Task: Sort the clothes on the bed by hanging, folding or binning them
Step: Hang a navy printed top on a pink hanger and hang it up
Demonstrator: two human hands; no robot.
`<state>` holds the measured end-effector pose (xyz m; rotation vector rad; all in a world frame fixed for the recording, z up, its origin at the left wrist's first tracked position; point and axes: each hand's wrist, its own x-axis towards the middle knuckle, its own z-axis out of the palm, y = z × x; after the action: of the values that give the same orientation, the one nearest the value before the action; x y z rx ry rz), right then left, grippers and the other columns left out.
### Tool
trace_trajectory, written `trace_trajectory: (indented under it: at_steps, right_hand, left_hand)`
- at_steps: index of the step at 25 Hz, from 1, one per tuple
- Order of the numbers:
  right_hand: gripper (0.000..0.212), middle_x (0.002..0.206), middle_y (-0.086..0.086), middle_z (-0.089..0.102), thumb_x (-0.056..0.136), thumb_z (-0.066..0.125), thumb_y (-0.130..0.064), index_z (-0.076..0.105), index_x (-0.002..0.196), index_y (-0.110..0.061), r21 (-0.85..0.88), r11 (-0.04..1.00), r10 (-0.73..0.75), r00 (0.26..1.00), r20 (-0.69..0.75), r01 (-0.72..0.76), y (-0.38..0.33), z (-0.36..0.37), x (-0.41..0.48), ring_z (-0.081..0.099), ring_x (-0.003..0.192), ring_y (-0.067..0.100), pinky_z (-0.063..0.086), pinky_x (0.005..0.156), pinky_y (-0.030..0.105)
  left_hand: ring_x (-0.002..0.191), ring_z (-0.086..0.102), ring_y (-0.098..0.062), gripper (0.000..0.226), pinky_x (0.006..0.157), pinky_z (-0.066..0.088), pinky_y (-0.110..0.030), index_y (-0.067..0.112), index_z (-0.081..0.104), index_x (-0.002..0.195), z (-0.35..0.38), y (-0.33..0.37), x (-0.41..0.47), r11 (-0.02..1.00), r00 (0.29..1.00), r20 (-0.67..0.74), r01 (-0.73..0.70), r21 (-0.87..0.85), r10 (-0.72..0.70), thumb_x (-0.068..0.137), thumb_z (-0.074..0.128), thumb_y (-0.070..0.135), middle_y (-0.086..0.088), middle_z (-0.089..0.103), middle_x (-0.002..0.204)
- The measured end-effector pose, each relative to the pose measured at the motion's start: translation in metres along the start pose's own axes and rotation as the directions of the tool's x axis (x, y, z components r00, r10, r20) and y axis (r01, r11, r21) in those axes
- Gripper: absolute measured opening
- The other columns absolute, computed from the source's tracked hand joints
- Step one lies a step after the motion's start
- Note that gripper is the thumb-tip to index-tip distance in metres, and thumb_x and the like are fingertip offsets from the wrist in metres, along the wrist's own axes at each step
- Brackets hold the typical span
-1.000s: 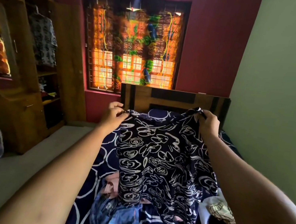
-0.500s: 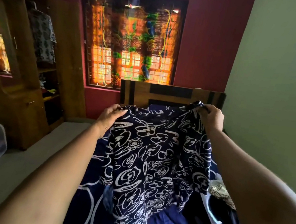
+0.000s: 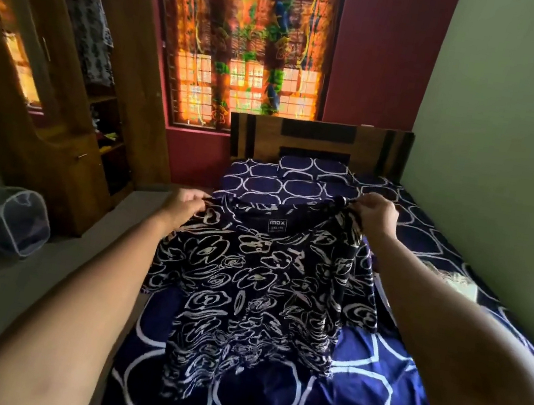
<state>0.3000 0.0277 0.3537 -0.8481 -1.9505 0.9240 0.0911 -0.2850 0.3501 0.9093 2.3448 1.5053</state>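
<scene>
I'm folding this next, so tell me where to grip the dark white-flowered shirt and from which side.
Grip the dark blue shirt with white flower outlines at both shoulder tips, from above, either side of the neckline. The left hand and right hand pinch it there, so it spreads out wide.

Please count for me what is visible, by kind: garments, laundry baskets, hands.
Garments: 3 (patterned shirt, pale garment, hanging garment)
Laundry baskets: 1 (mesh basket)
Hands: 2 (left hand, right hand)
Total: 6
</scene>
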Motion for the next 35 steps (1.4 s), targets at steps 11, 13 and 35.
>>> trace_trajectory:
  at_steps: [11, 13, 35]
  right_hand:
    - [0.011, 0.072, -0.002, 0.068, 0.076, 0.077, -0.012, 0.074, 0.086, -0.011, 0.125, 0.984, 0.12, 0.99, 0.068, -0.128, 0.015, -0.01, -0.093, 0.056, 0.055, -0.004, 0.049, 0.065, 0.022]
    - [0.01, 0.079, 0.004, 0.069, 0.078, 0.074, -0.011, 0.073, 0.089, -0.011, 0.066, 0.988, 0.134, 0.987, 0.083, -0.14, 0.031, -0.012, -0.1, 0.059, 0.067, 0.009, 0.049, 0.07, 0.025]
    - [0.028, 0.104, 0.004, 0.06, 0.088, 0.046, 0.002, 0.058, 0.104, -0.018, -0.657, 0.701, 0.479, 0.498, 0.722, 0.278, 0.158, -0.057, -0.229, 0.059, 0.084, 0.019, 0.043, 0.067, 0.02]
  left_hand:
    - [0.095, 0.065, -0.029, 0.018, 0.08, 0.048, -0.036, 0.013, 0.067, 0.108, 0.012, -0.055, -0.074, 0.966, 0.856, -0.502, 0.01, 0.258, 0.125, 0.094, 0.056, 0.011, -0.01, 0.07, 0.105]
    - [0.091, 0.062, -0.024, 0.013, 0.077, 0.045, -0.03, 0.014, 0.062, 0.105, 0.023, -0.06, -0.079, 0.995, 0.858, -0.513, 0.046, 0.09, 0.007, 0.095, 0.054, 0.011, -0.004, 0.067, 0.104]
    - [0.071, 0.047, -0.017, 0.037, 0.055, 0.036, -0.025, 0.009, 0.057, 0.097, 0.124, -0.149, -0.182, 0.837, 0.697, 0.516, 0.231, 0.497, -0.499, 0.078, 0.042, -0.019, -0.006, 0.05, 0.088]
